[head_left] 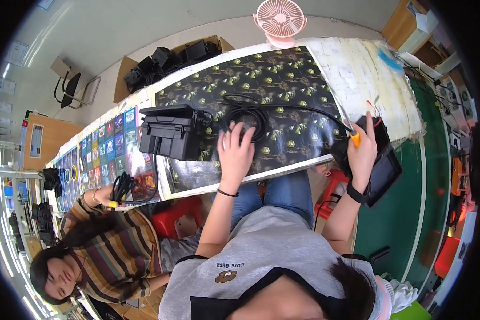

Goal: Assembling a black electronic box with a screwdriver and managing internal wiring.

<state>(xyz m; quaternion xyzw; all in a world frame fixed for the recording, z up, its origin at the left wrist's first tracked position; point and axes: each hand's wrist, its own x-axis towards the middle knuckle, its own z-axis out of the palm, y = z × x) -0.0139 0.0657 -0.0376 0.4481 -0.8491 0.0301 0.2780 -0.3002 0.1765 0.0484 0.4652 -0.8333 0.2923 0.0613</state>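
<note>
A coil of black cable point(260, 124) lies on the dark patterned mat point(282, 72). My left hand point(236, 152) rests over its near side with the fingers spread. From the coil, the cable runs right to an opened black plastic case point(385, 178) at the table's edge. Beside that case, my right hand point(361, 152) is closed around a screwdriver point(355, 138) with an orange handle, its thin shaft pointing up and away. Thin red wire ends point(370, 103) stick up near the case. The hand hides part of the case, so I cannot tell how it is supported.
A lidded black case point(170, 134) stands on the mat's left. At left, a co-worker in a striped top point(117, 250) holds another black cable coil point(124, 186). A pink fan point(280, 24) stands at the far edge. Beyond the table, a carton point(124, 80) holds several black cases.
</note>
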